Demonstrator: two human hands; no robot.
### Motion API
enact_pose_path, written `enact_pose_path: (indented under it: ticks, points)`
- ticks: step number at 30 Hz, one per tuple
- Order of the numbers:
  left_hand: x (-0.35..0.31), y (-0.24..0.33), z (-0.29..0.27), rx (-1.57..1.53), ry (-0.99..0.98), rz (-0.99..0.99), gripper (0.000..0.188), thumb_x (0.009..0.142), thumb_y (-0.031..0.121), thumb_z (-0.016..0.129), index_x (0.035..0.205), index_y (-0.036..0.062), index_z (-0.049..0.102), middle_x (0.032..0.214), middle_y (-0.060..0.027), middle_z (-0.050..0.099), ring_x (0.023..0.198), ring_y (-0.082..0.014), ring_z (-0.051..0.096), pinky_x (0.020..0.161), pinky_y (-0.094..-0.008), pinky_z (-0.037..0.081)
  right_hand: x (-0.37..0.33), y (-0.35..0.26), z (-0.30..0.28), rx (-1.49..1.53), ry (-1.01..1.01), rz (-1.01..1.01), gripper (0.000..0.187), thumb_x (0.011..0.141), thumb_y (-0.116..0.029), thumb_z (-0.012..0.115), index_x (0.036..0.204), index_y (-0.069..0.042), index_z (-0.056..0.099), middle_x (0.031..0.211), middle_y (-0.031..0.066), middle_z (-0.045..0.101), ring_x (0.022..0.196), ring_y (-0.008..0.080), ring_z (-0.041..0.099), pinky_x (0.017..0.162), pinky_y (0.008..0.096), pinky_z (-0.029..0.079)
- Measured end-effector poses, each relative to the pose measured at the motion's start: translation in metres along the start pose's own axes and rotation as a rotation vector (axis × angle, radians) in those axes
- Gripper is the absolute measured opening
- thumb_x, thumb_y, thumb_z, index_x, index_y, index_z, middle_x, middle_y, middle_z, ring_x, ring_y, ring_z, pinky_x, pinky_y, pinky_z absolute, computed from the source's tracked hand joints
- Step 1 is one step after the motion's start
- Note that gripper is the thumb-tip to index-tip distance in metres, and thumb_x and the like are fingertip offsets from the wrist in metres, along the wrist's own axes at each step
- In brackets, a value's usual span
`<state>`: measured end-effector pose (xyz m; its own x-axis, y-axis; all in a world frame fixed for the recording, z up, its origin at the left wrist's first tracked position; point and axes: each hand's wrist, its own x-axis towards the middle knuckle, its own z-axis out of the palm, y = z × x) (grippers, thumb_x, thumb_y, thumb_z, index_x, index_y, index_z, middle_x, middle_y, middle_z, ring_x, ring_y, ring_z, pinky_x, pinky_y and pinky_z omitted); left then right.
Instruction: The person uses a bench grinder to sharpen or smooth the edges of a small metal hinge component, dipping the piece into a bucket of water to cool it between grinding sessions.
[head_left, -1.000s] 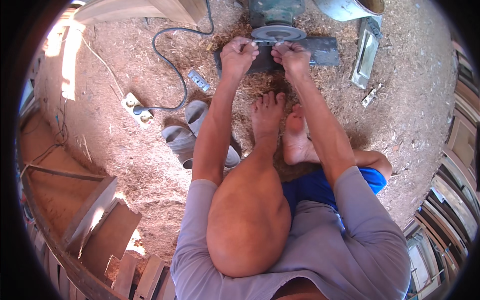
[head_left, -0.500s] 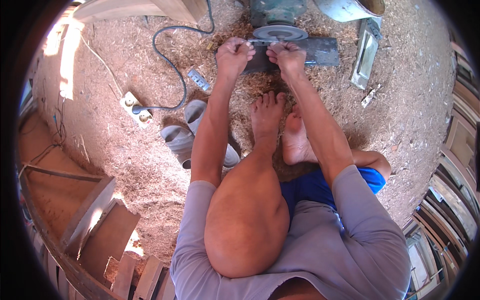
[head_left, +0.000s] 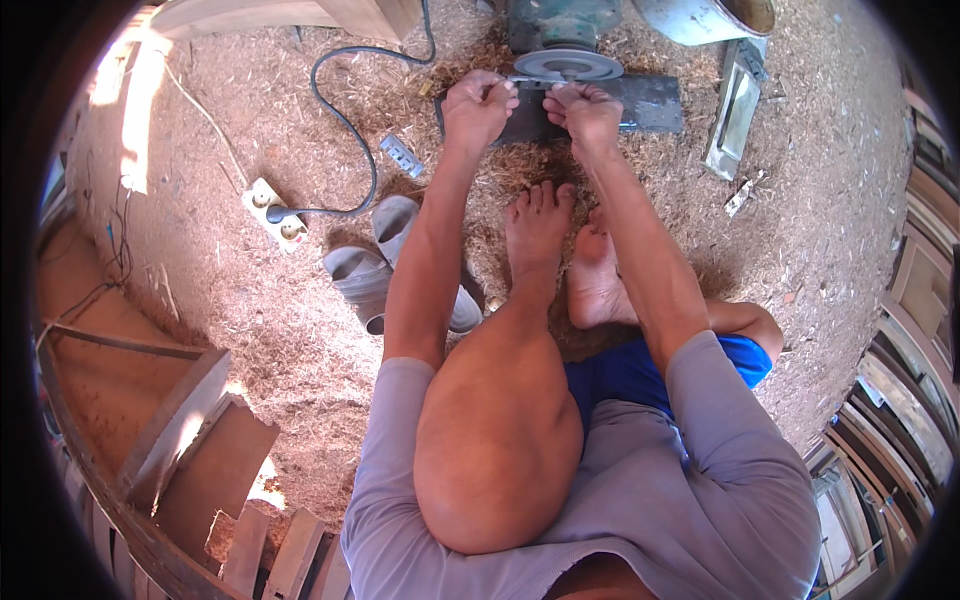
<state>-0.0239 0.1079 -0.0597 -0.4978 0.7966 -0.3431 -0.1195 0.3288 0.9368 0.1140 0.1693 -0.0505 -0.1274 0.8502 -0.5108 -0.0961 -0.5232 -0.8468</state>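
Note:
Both of my hands are stretched out toward a grinder with a green body and a round grey grinding wheel. My left hand pinches one end of a thin metal strip. At the strip's other end, my right hand is closed with the thumb against the fingers. The strip lies along the near edge of the wheel; whether it touches cannot be made out. Beneath the hands is a dark flat plate. My fingers partly hide the strip.
A power strip with a dark cable plugged in sits at left, near a small grey block and slippers. A metal-and-wood piece and a pale bucket are at far right. Wooden boards line the right side.
Both hands have slid slightly to the right along the wheel, still at the strip. The whole view has shifted a little.

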Motion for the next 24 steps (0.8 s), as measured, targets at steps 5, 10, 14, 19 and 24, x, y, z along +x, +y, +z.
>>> enact_pose_path:
  ticks: [5, 10, 14, 19, 24]
  points:
    - [0.0003, 0.0008, 0.0033, 0.036, -0.001, 0.006, 0.013, 0.089, 0.008, 0.061, 0.095, -0.0035, 0.059, 0.085, -0.0109, 0.067, 0.074, -0.0146, 0.067, 0.061, -0.0222, 0.053, 0.0, -0.0024, -0.0023, 0.009, 0.012, 0.012, 0.007, 0.084, -0.002, 0.064, 0.083, 0.005, 0.062, 0.076, 0.0119, 0.067, 0.06, 0.0151, 0.065, 0.049, 0.0245, 0.052]
    - [0.0014, -0.0005, 0.0045, 0.076, 0.001, 0.016, 0.013, 0.09, 0.009, 0.06, 0.094, -0.0031, 0.059, 0.085, -0.011, 0.067, 0.074, -0.0148, 0.067, 0.061, -0.0223, 0.053, 0.0001, -0.0042, -0.0039, 0.016, 0.008, 0.023, 0.007, 0.084, -0.002, 0.064, 0.084, 0.005, 0.062, 0.075, 0.0117, 0.067, 0.06, 0.0149, 0.065, 0.05, 0.0244, 0.052]
    - [0.0015, -0.0038, 0.0021, 0.052, 0.008, 0.033, 0.013, 0.09, 0.009, 0.06, 0.094, -0.0032, 0.058, 0.085, -0.0115, 0.067, 0.074, -0.0152, 0.067, 0.061, -0.0225, 0.053, 0.0015, -0.0028, -0.0017, 0.018, -0.012, 0.019, 0.008, 0.084, -0.002, 0.065, 0.084, 0.005, 0.062, 0.075, 0.0114, 0.067, 0.06, 0.0147, 0.065, 0.05, 0.0242, 0.052]
    - [0.0002, -0.0022, -0.0006, -0.021, 0.014, 0.011, 0.012, 0.091, 0.007, 0.059, 0.095, -0.0037, 0.057, 0.086, -0.0126, 0.066, 0.074, -0.0159, 0.066, 0.062, -0.0227, 0.054, 0.0003, -0.0019, 0.0023, 0.01, -0.018, 0.029, 0.007, 0.084, -0.002, 0.065, 0.084, 0.005, 0.062, 0.076, 0.011, 0.067, 0.06, 0.0146, 0.065, 0.05, 0.024, 0.052]
    - [-0.0026, 0.0009, -0.0017, -0.073, 0.025, 0.016, 0.011, 0.091, 0.007, 0.058, 0.093, -0.0041, 0.056, 0.086, -0.0117, 0.065, 0.074, -0.0163, 0.066, 0.063, -0.0227, 0.054, 0.0007, -0.0003, 0.0031, -0.04, -0.041, 0.009, 0.008, 0.085, -0.003, 0.064, 0.084, 0.004, 0.062, 0.077, 0.011, 0.067, 0.06, 0.0141, 0.064, 0.05, 0.0236, 0.051]
